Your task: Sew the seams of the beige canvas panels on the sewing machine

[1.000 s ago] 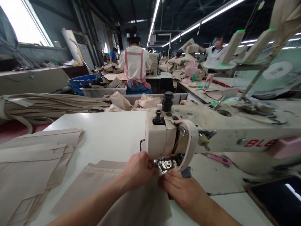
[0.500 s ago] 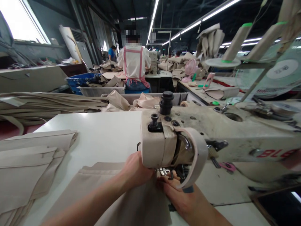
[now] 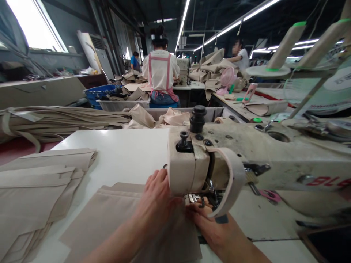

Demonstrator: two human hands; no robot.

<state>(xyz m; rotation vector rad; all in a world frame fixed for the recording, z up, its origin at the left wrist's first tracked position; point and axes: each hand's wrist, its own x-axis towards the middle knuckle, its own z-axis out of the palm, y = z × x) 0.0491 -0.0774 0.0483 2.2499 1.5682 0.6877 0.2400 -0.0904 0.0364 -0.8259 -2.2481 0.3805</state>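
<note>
Head view: the left hand (image 3: 157,197) and right hand (image 3: 210,227) touch beige fabric (image 3: 102,215) beside the sewing machine (image 3: 181,170), but whether either grip is closed on it I cannot tell.

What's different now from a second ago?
The left hand uncurled and now stretches forward beside the sewing machine. Farther back, a worker hidden just before shows again. The right hand stayed by the metal foot, and the cloth pile stayed put.
</note>
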